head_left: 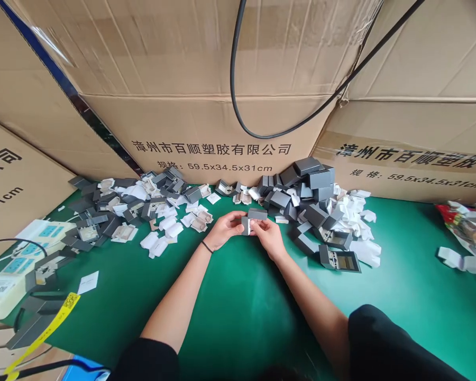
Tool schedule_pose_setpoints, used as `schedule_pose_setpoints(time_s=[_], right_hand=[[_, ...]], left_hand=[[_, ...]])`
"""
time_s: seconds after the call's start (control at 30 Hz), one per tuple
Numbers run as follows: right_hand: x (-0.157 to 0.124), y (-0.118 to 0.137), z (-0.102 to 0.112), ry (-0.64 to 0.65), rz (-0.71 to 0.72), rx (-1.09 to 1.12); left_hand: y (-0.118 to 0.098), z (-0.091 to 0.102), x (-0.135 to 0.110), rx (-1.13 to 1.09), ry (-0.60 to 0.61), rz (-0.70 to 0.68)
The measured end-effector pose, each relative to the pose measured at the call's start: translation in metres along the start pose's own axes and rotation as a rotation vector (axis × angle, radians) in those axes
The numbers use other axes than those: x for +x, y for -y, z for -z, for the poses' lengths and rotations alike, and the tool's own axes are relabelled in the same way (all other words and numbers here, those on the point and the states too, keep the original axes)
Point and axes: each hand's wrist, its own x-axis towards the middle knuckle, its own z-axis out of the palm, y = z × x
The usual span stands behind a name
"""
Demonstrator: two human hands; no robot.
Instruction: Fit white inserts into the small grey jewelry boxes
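Both hands meet over the green table (238,317), holding one small grey box (254,218) with a white insert at its left end. My left hand (225,229) grips the box's left side; a black band sits on that wrist. My right hand (268,236) pinches the right side. A heap of closed grey boxes (301,193) lies just behind and to the right. An open grey box (339,260) lies to the right of my right hand. White inserts (359,233) are scattered around it.
More grey boxes and white pieces (135,209) are strewn to the back left. Large cardboard cartons (206,127) wall the back and left. A black cable (238,79) loops down. Power strips (27,248) lie at the left edge, a bag with white pieces (466,233) at the right.
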Motion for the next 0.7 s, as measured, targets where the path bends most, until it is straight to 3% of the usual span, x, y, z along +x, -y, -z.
schedule_pose_setpoints(time_s=[0.4,0.7], right_hand=[[0.0008,0.0072,0.0016,0.038,-0.061,0.013],[0.0014,0.0025,0.0024,0.027,0.014,-0.008]], left_hand=[[0.0048,0.0029,0.0016,0.025,-0.035,-0.011],[0.0032,0.0042,0.0032,0.018,-0.004,-0.053]])
